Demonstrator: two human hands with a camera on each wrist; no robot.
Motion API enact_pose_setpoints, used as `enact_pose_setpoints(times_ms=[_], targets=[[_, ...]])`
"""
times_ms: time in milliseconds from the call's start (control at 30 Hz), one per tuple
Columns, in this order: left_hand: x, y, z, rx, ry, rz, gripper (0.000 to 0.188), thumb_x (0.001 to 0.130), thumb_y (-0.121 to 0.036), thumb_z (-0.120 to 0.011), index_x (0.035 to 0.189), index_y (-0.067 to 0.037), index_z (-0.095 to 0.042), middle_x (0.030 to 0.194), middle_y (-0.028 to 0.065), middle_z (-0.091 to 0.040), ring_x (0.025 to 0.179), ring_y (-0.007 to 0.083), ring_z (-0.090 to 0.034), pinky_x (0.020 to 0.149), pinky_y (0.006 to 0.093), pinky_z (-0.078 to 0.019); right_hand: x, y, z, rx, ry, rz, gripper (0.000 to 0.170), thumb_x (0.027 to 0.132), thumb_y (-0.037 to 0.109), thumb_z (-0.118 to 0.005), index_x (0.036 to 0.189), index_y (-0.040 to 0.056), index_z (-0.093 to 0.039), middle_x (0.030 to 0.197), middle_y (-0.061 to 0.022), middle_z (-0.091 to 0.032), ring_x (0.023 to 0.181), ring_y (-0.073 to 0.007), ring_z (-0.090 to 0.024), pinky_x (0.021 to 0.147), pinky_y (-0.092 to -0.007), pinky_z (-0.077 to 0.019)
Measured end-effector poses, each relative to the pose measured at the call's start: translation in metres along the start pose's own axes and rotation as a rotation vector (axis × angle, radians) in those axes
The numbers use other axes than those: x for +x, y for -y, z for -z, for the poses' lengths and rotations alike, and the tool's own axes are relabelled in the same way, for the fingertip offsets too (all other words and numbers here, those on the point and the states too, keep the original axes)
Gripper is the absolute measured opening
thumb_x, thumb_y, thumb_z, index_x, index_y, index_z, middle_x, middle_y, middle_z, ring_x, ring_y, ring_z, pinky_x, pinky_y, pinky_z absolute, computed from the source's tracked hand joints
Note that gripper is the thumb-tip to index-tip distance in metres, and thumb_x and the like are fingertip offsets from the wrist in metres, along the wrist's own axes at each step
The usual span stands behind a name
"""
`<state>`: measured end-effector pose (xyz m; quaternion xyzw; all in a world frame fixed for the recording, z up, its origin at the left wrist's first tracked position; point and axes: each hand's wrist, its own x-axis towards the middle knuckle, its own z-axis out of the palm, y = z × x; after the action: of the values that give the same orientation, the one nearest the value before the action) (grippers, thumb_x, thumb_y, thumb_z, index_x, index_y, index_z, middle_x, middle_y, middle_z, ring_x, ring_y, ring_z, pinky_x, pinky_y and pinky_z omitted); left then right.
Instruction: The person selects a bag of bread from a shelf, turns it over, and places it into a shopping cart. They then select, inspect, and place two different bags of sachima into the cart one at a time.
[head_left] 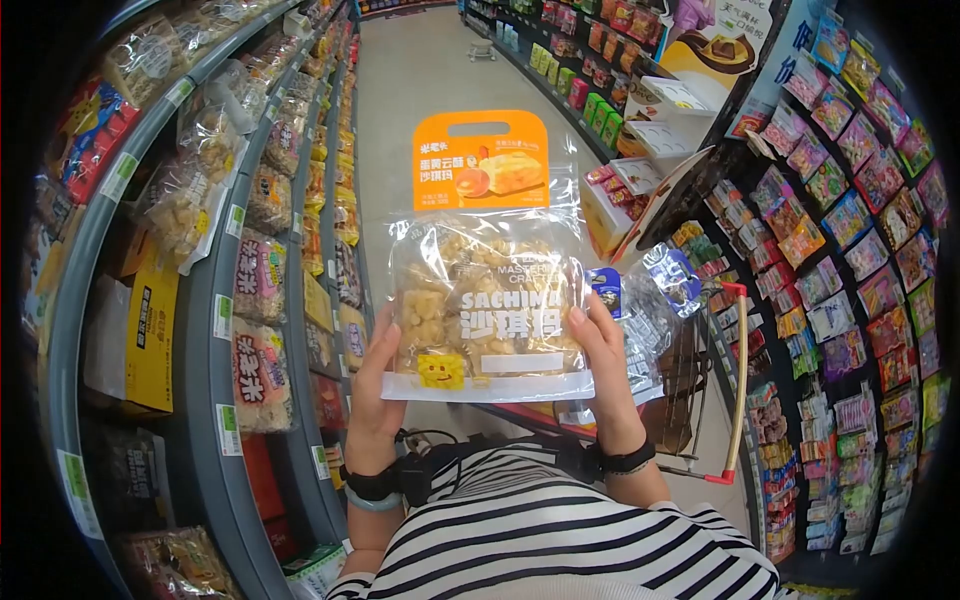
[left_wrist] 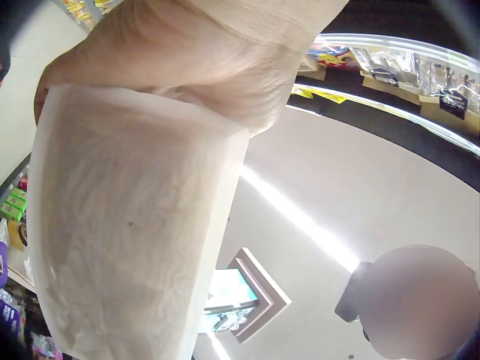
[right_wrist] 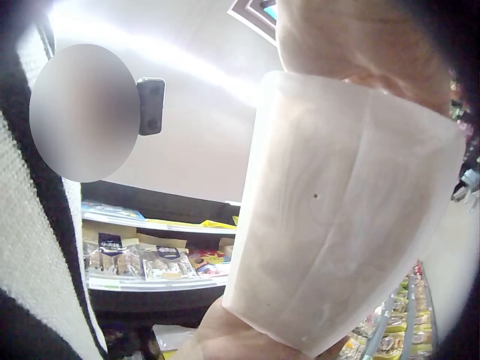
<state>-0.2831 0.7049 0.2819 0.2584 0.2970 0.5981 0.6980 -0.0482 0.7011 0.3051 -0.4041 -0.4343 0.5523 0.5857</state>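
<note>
A clear bag of sachima (head_left: 430, 310) is held upright in front of the striped shirt, its orange header with a handle slot at the top. My left hand (head_left: 374, 372) grips its lower left side, and my right hand (head_left: 608, 365) grips the lower right side, thumb on the front. Pale chunks show through the plastic, above a white bottom edge. From below, the left wrist view has the bag's whitish base (left_wrist: 135, 210) against the left hand (left_wrist: 180, 56). In the right wrist view the same base (right_wrist: 322, 202) spans between both hands.
Shelves (head_left: 215, 330) of packaged snacks run along the left, with a yellow carton (head_left: 155, 320) on one. A cart (head_left: 735, 390) with a red and tan handle stands at the right, bags (head_left: 650, 330) beside it. Hanging packets (head_left: 830, 315) line the right side; the aisle floor (head_left: 410, 80) stretches ahead.
</note>
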Motion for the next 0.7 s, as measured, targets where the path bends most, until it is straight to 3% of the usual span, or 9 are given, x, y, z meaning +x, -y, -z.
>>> enact_pose_setpoints(times_ms=[67, 367, 700], targets=[[0.001, 0.006, 0.003, 0.038, -0.05, -0.013, 0.049, 0.093, -0.026, -0.046, 0.134, -0.003, -0.036, 0.131, 0.0117, -0.047, 0.118, 0.0232, -0.047, 0.1, 0.0365, -0.0351, -0.003, 0.002, 0.001, 0.002, -0.014, -0.005, 0.044, 0.091, 0.014, -0.05, 0.132, -0.0016, -0.042, 0.122, -0.0079, -0.052, 0.109, -0.0116, -0.048, 0.094, -0.0247, -0.0364], [-0.002, 0.011, 0.003, 0.039, -0.041, 0.027, 0.048, 0.092, -0.027, -0.047, 0.133, -0.002, -0.038, 0.129, 0.0117, -0.048, 0.117, 0.0228, -0.048, 0.1, 0.0362, -0.0354, -0.012, -0.005, 0.007, -0.033, -0.052, -0.001, 0.042, 0.091, 0.016, -0.05, 0.129, -0.0015, -0.044, 0.114, -0.0064, -0.056, 0.102, -0.0099, -0.05, 0.089, -0.024, -0.039], [-0.008, 0.013, 0.009, 0.027, -0.036, 0.053, 0.047, 0.093, -0.028, -0.047, 0.131, -0.001, -0.041, 0.128, 0.0115, -0.05, 0.116, 0.0227, -0.048, 0.1, 0.036, -0.0352, -0.018, -0.011, 0.005, -0.025, -0.089, -0.038, 0.042, 0.092, 0.016, -0.05, 0.13, -0.0016, -0.044, 0.119, -0.0065, -0.053, 0.105, -0.0108, -0.049, 0.091, -0.0243, -0.0375]])
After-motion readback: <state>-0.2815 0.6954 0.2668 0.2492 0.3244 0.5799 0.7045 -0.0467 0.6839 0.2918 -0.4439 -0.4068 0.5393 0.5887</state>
